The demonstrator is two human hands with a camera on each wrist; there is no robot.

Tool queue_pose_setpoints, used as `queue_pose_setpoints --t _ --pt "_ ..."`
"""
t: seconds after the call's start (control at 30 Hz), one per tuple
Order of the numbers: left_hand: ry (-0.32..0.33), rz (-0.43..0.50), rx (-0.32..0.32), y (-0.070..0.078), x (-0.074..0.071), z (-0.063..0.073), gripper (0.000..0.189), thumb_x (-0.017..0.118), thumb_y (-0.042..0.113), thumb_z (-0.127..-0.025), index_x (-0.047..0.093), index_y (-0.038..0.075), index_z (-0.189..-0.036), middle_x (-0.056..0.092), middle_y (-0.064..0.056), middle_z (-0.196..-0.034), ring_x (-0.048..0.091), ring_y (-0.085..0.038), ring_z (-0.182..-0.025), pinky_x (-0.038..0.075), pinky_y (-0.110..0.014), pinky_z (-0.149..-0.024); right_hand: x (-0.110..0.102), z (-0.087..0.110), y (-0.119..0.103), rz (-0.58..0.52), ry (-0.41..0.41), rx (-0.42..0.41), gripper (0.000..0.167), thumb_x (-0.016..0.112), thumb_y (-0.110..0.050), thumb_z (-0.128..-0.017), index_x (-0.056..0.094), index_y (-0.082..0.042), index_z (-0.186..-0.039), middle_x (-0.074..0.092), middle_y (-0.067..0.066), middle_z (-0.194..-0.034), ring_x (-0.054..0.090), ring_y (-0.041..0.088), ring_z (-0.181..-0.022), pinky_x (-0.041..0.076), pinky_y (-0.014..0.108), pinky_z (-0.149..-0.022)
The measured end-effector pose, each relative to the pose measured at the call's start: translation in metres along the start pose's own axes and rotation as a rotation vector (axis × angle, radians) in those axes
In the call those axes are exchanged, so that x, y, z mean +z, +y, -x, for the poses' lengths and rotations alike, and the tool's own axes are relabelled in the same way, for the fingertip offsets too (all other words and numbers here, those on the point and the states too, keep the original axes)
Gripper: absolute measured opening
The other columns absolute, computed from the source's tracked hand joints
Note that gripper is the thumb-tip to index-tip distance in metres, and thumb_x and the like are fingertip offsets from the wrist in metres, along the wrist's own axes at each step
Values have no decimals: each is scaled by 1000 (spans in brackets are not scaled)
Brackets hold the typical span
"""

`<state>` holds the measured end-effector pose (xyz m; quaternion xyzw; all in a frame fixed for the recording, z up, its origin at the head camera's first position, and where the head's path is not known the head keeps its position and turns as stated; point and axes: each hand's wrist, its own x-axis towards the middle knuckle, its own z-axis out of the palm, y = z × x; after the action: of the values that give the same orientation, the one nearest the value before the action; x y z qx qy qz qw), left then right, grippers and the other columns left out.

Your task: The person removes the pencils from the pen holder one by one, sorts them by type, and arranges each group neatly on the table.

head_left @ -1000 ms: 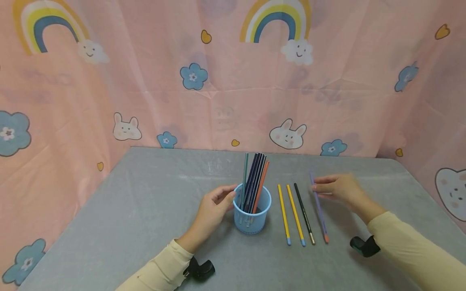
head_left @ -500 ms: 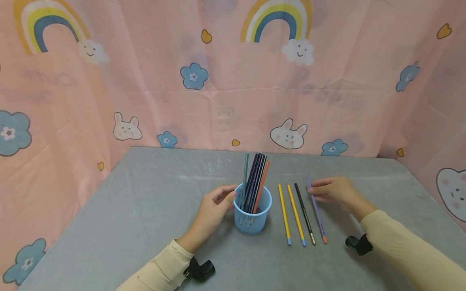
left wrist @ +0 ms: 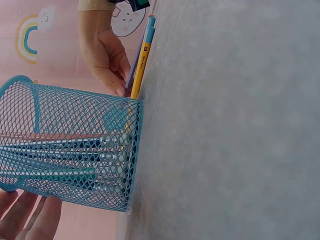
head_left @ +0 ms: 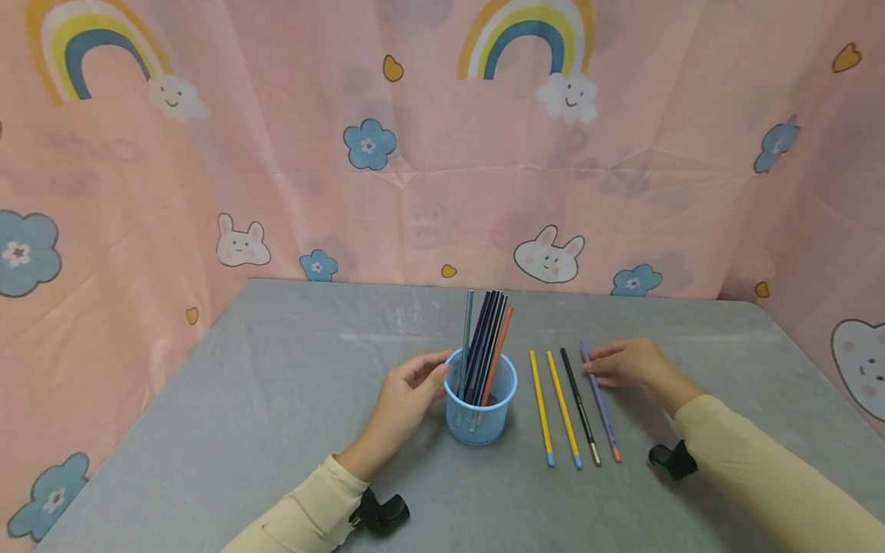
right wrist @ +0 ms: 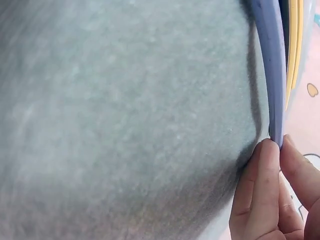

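A blue mesh pencil cup [head_left: 477,426] stands upright on the grey table, holding several dark pencils [head_left: 486,346], a green one and an orange one. My left hand [head_left: 404,399] holds the cup's left side near the rim; its fingertips press the mesh in the left wrist view. On the right, my right hand [head_left: 639,369] pinches a purple pencil [head_left: 604,411] between thumb and fingers near its far end. The pencil's red end points toward me. Beside it lie a black pencil [head_left: 579,403] and two yellow pencils [head_left: 541,407] with blue ends, roughly parallel.
The grey table [head_left: 276,430] extends to both sides and in front of the cup. A pink printed curtain [head_left: 415,215] hangs behind the table. Each wrist carries a black camera mount [head_left: 380,513] close above the tabletop.
My right hand has moved left and slightly toward me with the purple pencil, bringing it closer to the black pencil. My left hand and the cup have stayed in place.
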<state>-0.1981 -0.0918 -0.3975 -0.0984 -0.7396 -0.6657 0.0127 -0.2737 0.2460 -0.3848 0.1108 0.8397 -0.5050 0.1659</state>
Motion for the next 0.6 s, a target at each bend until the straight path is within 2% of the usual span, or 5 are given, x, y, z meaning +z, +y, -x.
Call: queue_pose_setpoints --t 0.4,0.53,0.6 --pt "2 -2 -4 -1 0 0 30 60 21 -100 66 5 -125 67 -14 -129 65 -28 -119 60 -30 -88 7 -4 -1 101 22 -28 35 74 -4 -87 63 16 -114 71 2 -78 66 7 -66 62 26 -63" --pt "-3 7 -3 -1 -1 -1 30 60 20 -100 66 4 -125 66 -14 -130 64 -28 -119 60 -32 -89 3 0 -5 219 32 -69 37 75 -11 -87 66 13 -113 74 13 -90 68 10 -71 62 28 -67" --pt "-3 10 -7 0 -1 0 31 60 21 -100 66 5 -126 66 -14 -130 64 -28 -120 60 -33 -90 0 3 -8 275 40 -103 40 75 -16 -88 66 11 -117 74 20 -102 69 12 -77 62 31 -70"
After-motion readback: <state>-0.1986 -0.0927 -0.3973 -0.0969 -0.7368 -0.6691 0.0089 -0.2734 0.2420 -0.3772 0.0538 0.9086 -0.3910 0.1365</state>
